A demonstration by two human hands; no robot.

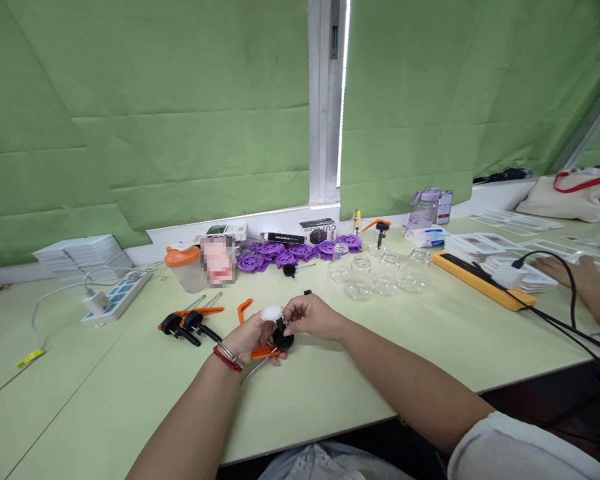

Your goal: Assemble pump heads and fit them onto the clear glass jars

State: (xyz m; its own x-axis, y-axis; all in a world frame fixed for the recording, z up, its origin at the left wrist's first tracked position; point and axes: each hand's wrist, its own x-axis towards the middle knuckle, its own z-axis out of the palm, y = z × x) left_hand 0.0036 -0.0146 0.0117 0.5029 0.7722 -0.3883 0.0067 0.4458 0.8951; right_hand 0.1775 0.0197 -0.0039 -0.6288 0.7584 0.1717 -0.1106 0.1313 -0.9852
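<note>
My left hand [254, 337], with a white cover on one finger, is closed around a black round part [283, 340] that has an orange handle [265, 352] and a thin metal rod. The fingers of my right hand [310, 315] pinch at the top of this same black part; any small piece between them is too small to name. Left of my hands lie two similar black parts [194, 321] with orange handles and metal rods. A loose orange piece [243, 309] rests just behind my left hand.
Several glass jars [390, 270] stand right of centre, with purple plastic parts [275, 253] behind. An orange-lidded container [185, 267] and a white power strip [117, 297] are at left. An orange-and-black power strip [480, 280] lies right, near another person's hand [575, 277].
</note>
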